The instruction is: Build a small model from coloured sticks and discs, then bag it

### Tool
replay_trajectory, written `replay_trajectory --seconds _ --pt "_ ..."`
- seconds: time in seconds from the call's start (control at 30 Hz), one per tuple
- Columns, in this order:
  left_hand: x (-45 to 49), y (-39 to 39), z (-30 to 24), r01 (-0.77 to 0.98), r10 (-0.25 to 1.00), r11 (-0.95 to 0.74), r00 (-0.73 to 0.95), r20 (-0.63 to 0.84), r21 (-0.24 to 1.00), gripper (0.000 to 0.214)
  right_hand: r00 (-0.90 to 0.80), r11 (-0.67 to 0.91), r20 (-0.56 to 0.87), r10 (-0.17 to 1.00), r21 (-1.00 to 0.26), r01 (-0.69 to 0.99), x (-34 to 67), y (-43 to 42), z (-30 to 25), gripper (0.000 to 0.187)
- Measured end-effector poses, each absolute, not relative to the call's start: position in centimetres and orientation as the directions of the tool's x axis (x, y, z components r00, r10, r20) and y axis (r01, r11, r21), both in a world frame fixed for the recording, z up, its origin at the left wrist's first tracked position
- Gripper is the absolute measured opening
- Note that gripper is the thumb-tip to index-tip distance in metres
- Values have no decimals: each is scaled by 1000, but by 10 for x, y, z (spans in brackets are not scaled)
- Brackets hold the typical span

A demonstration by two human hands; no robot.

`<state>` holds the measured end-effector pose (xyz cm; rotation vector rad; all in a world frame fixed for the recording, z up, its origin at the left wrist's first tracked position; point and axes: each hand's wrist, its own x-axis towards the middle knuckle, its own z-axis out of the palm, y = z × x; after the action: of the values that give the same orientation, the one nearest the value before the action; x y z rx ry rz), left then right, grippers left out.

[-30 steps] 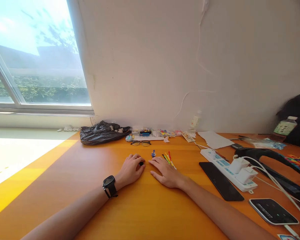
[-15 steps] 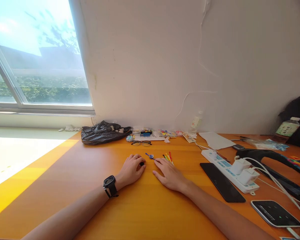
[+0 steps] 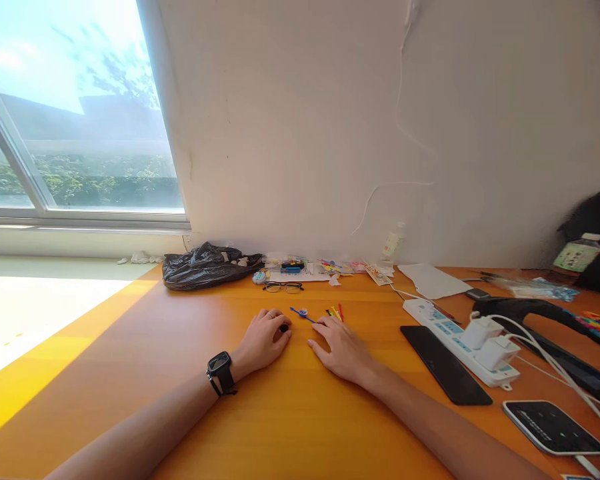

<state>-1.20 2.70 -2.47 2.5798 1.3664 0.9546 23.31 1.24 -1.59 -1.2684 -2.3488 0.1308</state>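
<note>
My left hand (image 3: 266, 339) rests on the wooden table with its fingers curled and a small round black piece (image 3: 283, 328) between thumb and forefinger. Across from it, my right hand (image 3: 341, 347) lies low on the tabletop, thumb and fingers apart. Its fingertips are at the near end of a thin blue plastic stick (image 3: 296, 311); whether they touch it I cannot tell. A small roundish clear and blue piece (image 3: 304, 312) sits at the stick's middle. Just beyond the right fingers are several thin coloured sticks (image 3: 336, 311), red, yellow, green and black, partly hidden by the hand.
Eyeglasses (image 3: 284, 287) lie beyond my hands, before a black plastic bag (image 3: 205, 267) and small packets (image 3: 336, 267) by the wall. On the right are a phone (image 3: 445, 365), a white power strip (image 3: 445, 327) with chargers and cables, and a black-screened device (image 3: 553, 427).
My right hand has shifted slightly to the right, and more of the blue stick's near end shows. The left hand with the black piece has stayed in place.
</note>
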Motion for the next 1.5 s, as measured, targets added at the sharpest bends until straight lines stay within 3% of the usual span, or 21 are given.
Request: replay_trajectory --seconds 0.33,0.63,0.87,1.13,1.37,1.5 --pt "-11 26 -22 723 772 -601 414 483 340 15 -451 554 352 820 -287 782 230 10 -13 29" --pt "-11 25 -21 726 778 -596 415 472 343 18 -381 470 391 838 -163 867 228 16 -19 61" --pt "-11 26 -22 726 776 -597 414 477 341 17 -452 536 398 798 -128 834 228 14 -15 44" --pt "-11 27 -23 719 771 -598 398 496 353 12 -486 603 455 746 -154 783 229 16 -17 52" --pt "-9 23 -19 786 820 -510 320 474 351 13 -314 446 475 822 -194 874 246 32 -15 67" --pt "-8 21 -13 784 829 -508 332 451 356 7 -259 366 433 864 -186 912 260 44 -16 59"
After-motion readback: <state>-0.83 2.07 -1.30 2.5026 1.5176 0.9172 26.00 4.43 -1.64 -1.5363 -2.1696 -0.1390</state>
